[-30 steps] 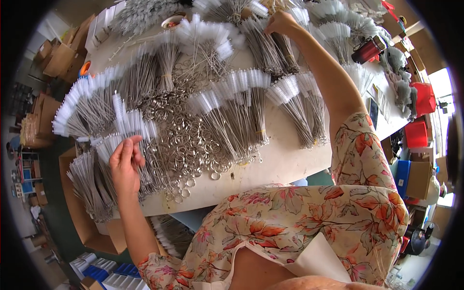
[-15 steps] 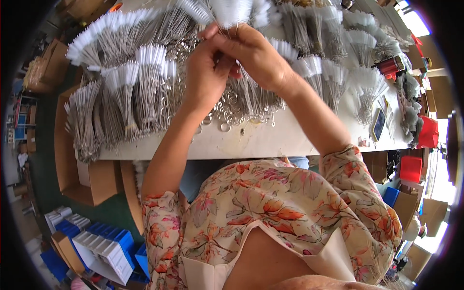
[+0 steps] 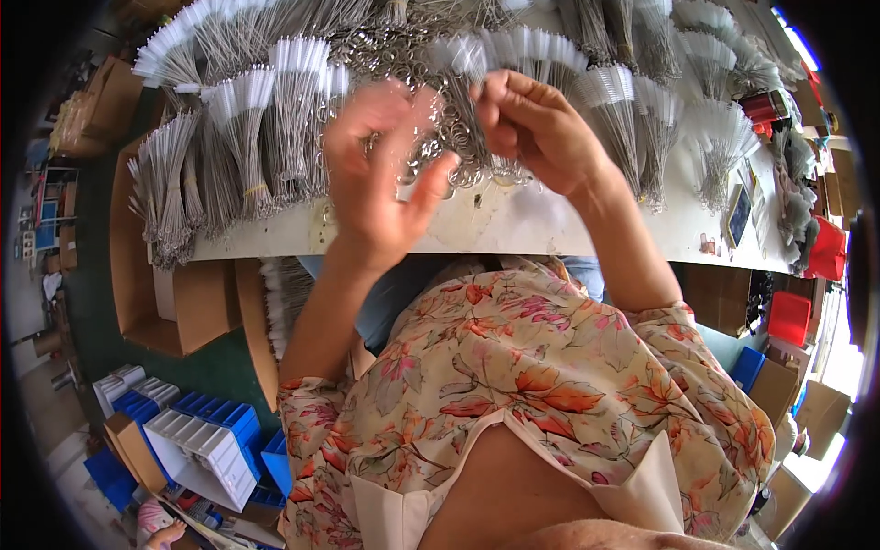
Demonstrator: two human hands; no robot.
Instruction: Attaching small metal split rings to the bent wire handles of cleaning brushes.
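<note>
My left hand (image 3: 380, 174) is smeared by motion above the near part of the table, its fingers spread and nothing seen in it. To its right, my right hand (image 3: 545, 128) has its fingers curled and thumb pressed to the fingertips; whatever they pinch is too small or hidden to make out. Beneath and between both hands lies a pile of shiny metal rings (image 3: 426, 151). Just past the right fingertips is a cluster of white-bristled wire brushes (image 3: 463, 55); whether the hand touches it I cannot tell.
Bundles of wire brushes (image 3: 298, 110) stand in rows at the left, with more bundles (image 3: 610, 119) at the right. A dark phone-like device (image 3: 739, 215) lies on the white table (image 3: 632, 236). Below are an open cardboard box (image 3: 206, 316) and blue and white bins (image 3: 202, 454).
My hands were together at the far side around white-bristled brushes. They have parted and come nearer; the left has opened, and the large white bristles are no longer between them. The view has shifted slightly.
</note>
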